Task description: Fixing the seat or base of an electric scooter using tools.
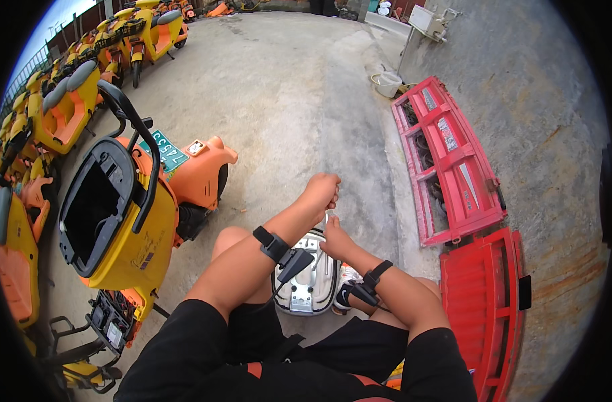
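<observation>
An upturned scooter seat [325,285] sits between my legs, its pale underside fitted with a metal bracket [304,293]. Just beyond the seat's far end, my left hand [323,191] is curled closed; whatever it grips is hidden by the fingers. My right hand [335,239] lies against the far right end of the seat, fingers bent around it and partly out of sight. A small shiny metal piece [329,216] shows between the two hands. Both wrists carry black straps with small devices.
A yellow and orange scooter body [142,251] without its seat stands close on my left, with rows of scooters [68,110] behind it. Red metal cargo panels [453,161] lean along the wall at right. A white bucket [388,84] stands farther off.
</observation>
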`<state>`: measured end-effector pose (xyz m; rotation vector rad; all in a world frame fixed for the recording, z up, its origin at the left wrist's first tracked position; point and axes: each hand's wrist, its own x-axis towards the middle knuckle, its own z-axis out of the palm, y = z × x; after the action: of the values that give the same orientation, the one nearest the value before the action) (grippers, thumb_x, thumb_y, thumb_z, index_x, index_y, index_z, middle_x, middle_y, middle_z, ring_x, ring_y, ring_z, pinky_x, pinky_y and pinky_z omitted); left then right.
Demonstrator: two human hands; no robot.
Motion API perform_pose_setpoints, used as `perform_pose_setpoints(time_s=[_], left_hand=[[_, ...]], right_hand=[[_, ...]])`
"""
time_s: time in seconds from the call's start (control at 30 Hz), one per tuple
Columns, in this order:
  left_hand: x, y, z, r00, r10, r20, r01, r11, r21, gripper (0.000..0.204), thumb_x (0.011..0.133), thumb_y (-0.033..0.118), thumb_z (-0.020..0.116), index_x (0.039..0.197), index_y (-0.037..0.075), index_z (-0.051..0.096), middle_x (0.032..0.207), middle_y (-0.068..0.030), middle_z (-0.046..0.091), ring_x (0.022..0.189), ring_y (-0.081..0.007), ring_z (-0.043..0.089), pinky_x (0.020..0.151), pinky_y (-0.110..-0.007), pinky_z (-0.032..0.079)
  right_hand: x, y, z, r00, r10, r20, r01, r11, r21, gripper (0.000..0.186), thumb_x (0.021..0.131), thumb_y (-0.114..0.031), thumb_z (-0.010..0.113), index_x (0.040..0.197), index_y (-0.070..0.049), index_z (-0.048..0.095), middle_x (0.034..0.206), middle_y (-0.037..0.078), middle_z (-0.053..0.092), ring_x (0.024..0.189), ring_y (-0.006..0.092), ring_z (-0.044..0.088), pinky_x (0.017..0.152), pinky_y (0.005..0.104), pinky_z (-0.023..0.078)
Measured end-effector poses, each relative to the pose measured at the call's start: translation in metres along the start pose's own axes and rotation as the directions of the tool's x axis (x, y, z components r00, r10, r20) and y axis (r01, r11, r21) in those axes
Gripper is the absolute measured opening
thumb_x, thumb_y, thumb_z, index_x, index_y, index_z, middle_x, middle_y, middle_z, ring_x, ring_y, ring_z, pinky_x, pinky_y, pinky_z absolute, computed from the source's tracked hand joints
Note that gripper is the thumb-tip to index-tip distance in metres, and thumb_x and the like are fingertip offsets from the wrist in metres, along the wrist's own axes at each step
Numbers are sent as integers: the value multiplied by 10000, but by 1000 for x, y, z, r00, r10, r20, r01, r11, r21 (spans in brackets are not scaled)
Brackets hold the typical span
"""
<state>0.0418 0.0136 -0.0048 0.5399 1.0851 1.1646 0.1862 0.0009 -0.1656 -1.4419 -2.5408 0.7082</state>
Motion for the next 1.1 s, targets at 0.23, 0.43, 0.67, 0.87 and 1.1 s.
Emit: perform_pose_setpoints(time_s=[0.23, 0.43, 0.67, 0.87, 1.1], left_hand=[[-1, 2, 2, 999, -15, -42, 14, 1000, -11, 52, 902, 111, 532, 869, 94, 496, 676, 4, 475, 544, -106, 446, 490, -275, 380], [-1, 4, -3, 999, 6, -36, -6, 1000, -10, 51, 901, 116, 534, 874, 84, 505, 673, 4, 479, 543, -106, 444, 493, -276, 379], [-1, 10, -9, 999, 17, -29, -18, 999, -31, 60, 912, 119, 520, 924, 61, 527, 666, 10, 464, 556, -109, 437, 510, -278, 377], [-1, 20, -18, 996, 43, -75, -49, 996, -76, 109, 927, 130, 511, 987, 41, 532, 659, 12, 449, 575, -116, 426, 523, -286, 372], [2, 21, -21, 996, 35, -82, -44, 993, -108, 81, 915, 117, 524, 939, 39, 532, 652, 8, 441, 565, -121, 414, 518, -289, 353]], right_hand=[[10, 3, -29, 943, -163, 290, 174, 985, -13, 337, 758, 0, 604, 1072, -67, 708, 1415, 208, 511, 1289, 423, 483, 1046, 424, 423], [-7, -11, -37, 966, -179, 185, 248, 840, -483, 249, 806, -66, 581, 941, -155, 771, 1470, 202, 459, 1331, 361, 465, 1112, 487, 343], [9, 0, -28, 950, 71, 303, -55, 996, -63, 291, 866, -155, 505, 1013, -39, 727, 1177, 259, 634, 1209, 470, 522, 1217, 511, 107], [12, -4, -39, 953, -31, 300, 2, 995, 99, 342, 885, -172, 466, 1067, -22, 714, 1032, 278, 675, 1250, 498, 471, 1228, 483, 88], [7, -5, -13, 999, 50, 3, -50, 987, 155, 393, 800, -73, 613, 1189, -34, 660, 1131, 329, 586, 1241, 480, 505, 1079, 432, 409]])
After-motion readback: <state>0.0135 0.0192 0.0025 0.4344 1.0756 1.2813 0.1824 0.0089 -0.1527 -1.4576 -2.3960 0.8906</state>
